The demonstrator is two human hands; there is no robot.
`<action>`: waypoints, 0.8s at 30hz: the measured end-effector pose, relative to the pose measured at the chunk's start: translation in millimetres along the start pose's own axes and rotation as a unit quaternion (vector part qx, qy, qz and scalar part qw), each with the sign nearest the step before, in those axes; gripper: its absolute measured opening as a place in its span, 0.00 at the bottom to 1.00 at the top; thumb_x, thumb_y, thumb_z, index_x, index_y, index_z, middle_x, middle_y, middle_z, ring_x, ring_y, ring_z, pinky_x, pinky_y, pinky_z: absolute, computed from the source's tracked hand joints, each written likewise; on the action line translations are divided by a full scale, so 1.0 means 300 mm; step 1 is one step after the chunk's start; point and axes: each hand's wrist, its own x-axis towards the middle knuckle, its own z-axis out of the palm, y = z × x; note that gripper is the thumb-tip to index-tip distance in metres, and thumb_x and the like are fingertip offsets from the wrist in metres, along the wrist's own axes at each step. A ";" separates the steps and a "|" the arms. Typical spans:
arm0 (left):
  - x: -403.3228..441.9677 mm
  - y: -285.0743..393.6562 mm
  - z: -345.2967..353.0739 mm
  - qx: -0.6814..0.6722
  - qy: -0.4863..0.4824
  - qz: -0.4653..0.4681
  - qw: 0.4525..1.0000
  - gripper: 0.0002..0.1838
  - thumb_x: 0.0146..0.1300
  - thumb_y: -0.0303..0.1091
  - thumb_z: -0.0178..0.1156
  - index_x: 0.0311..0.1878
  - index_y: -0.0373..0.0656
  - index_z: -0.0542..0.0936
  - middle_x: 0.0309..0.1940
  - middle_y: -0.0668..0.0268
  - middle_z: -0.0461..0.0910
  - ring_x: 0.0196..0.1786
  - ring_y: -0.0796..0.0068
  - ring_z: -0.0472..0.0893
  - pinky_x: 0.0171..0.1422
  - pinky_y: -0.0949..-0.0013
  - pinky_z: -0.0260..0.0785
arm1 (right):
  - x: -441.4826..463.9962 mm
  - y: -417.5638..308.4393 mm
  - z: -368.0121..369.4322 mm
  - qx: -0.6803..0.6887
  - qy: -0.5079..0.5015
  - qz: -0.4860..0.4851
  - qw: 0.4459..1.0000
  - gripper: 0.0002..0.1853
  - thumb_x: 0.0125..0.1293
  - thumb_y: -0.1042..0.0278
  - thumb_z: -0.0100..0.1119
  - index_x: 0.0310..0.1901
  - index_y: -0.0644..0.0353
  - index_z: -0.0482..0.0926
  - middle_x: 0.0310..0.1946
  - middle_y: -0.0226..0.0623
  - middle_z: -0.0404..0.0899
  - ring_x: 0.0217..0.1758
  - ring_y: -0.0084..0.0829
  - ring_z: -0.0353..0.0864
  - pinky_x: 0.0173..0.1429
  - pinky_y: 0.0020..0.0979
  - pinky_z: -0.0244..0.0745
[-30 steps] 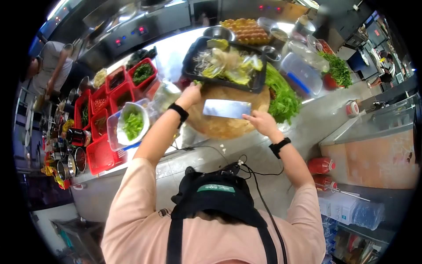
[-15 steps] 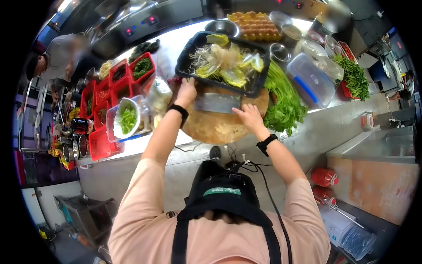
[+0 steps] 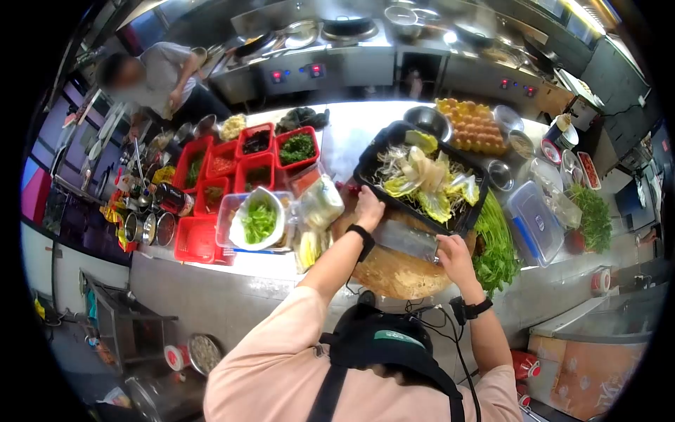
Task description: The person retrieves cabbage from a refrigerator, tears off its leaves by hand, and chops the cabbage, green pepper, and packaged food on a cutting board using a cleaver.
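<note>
My right hand [image 3: 455, 257] is closed at the handle end of a cleaver [image 3: 404, 239]. The wide blade lies flat over the round wooden chopping board [image 3: 394, 273]. At the board's far left, my left hand [image 3: 369, 209] has its fingers curled together beside the black tray [image 3: 364, 176]; what they hold, if anything, is hidden. Something small and dark red shows just beyond those fingers. On the tray are yellow-green leaves [image 3: 432, 200] and white bean sprouts [image 3: 394, 160]. The tray's near edge overlaps the back of the board.
Left of the board stand a bagged pale vegetable [image 3: 320, 204], a white bowl of chopped greens [image 3: 259, 219] and several red baskets [image 3: 195, 239]. Celery [image 3: 496, 243] and a lidded plastic box [image 3: 534, 221] lie right. Egg trays [image 3: 472, 126] stand behind. A person [image 3: 165, 81] is at far left.
The view has tilted up and turned left, so the stoves show and the board sits farther right. My right hand has gone from spread fingers beside the cleaver to closed on its handle.
</note>
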 end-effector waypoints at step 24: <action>-0.807 0.786 -0.069 -0.472 -0.399 0.191 0.762 0.16 0.71 0.33 0.58 0.58 0.38 0.70 0.61 0.57 0.72 0.48 0.71 0.80 0.51 0.69 0.73 | -0.265 0.157 -1.093 -0.099 0.409 -0.251 0.872 0.28 0.57 0.65 0.67 0.61 0.56 0.75 0.58 0.43 0.76 0.64 0.47 0.73 0.68 0.45 0.66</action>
